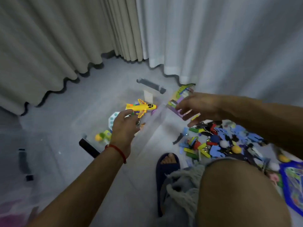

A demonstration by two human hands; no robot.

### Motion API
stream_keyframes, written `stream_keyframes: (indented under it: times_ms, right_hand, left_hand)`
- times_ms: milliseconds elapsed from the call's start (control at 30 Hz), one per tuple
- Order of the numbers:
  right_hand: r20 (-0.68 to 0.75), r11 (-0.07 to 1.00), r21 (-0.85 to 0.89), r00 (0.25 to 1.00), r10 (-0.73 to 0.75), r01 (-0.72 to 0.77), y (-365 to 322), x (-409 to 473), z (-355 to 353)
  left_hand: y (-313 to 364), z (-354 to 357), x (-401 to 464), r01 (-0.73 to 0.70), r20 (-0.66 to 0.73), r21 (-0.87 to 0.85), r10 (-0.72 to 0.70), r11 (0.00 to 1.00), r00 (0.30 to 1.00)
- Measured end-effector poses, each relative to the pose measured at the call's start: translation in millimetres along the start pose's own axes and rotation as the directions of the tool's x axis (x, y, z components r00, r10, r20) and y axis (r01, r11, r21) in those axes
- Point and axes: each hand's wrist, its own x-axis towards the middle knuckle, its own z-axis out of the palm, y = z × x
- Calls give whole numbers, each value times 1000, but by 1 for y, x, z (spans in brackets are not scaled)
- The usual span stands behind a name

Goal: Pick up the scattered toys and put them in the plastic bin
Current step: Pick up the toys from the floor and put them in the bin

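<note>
A clear plastic bin with dark handles stands on the grey floor at centre. Inside lie a yellow ball, a green toy and a white dotted piece. My left hand hovers over the bin, fingertips at the tail of a yellow toy plane that sits level above the bin's contents. My right hand is stretched out right of the bin, fingers spread and blurred, over a purple and green toy set. It holds nothing.
A heap of scattered toys covers the floor at right, with a yellow ball and a blue board. My slippered foot and bare knee are at front. Curtains hang behind. A clear lid with dark clips lies left.
</note>
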Motion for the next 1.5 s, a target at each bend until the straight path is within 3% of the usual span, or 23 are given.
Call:
stream_keyframes:
  times_ms: [133,233,300,433,567,633,700,767,867,1000,1167,1267,1333,1400,1500]
  right_hand:
    - [-240,980,-152,967,88,-127,108,-45,-88]
    - [-408,917,-266,897,172,-297,207,-77,-123]
    - [-474,860,-323,854,214,-394,271,-88,-126]
    - [-547,832,-229,774,319,-505,376,-79,-101]
    - [-646,853,-76,677,352,-516,433,-39,-78]
    - [-723,853,-105,628,288,-511,445,-22,-77]
    - [-766,833,-195,611,200,-518,452,-9,-83]
    - [-749,807,-275,643,160,-522,460,4,-93]
    - [-715,748,-406,692,98,-525,473,20,-102]
    - [-755,747,-443,655,-14,-495,473,31,-104]
    - [-856,888,-235,517,4,-395,465,36,-103]
    - [-942,986,6,331,62,-168,471,32,-111]
    - [-950,984,180,258,174,-1,473,29,-126]
    - [-950,983,184,261,172,22,478,23,-148]
    - [-915,986,-73,403,-6,-152,484,20,-180]
  left_hand:
    - [-37,85,-6,-6,324,237,-74,971,943]
    - [-77,143,-9,89,523,416,-318,905,791]
    - [-107,174,-12,42,583,545,-415,837,699]
    - [-162,223,-19,-189,608,719,-472,669,639]
    - [-205,266,-4,-609,726,688,-365,394,584]
    - [-223,286,6,-737,773,630,-281,245,568]
    - [-239,303,17,-815,817,567,-209,121,538]
    - [-252,317,24,-873,862,487,-170,15,478]
    - [-268,337,24,-916,899,399,-179,-45,400]
    - [-287,355,19,-916,899,366,-193,-166,394]
    - [-290,360,17,-960,957,270,-92,-74,276]
    - [-287,357,20,-972,973,232,10,43,232]
    - [-284,357,19,-958,964,246,69,146,258]
    - [-282,357,17,-932,950,270,92,240,299]
    - [-279,358,14,-910,940,280,108,306,325]
